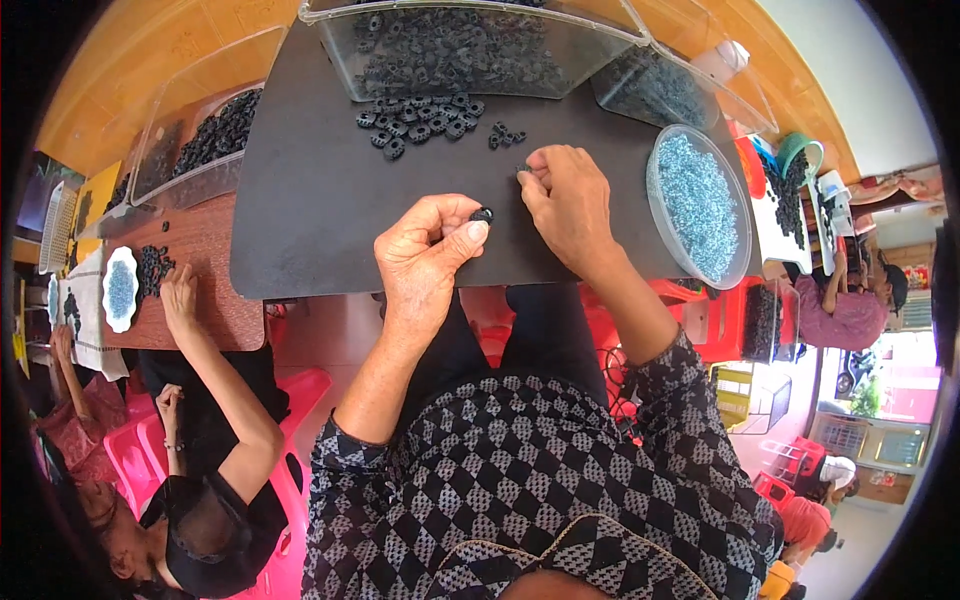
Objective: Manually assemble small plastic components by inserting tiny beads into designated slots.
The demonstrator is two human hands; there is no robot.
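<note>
Your left hand [417, 262] pinches 1 black part [484, 214] over the table's [310, 190] near half; hold it steady, thumb clear of its face. Your right hand's [575, 208] fingertips pinch a small piece [522, 168] (type unclear); keep that grip light.

A co-worker in black [215, 528] and a pink chair [308, 388], left.
</note>
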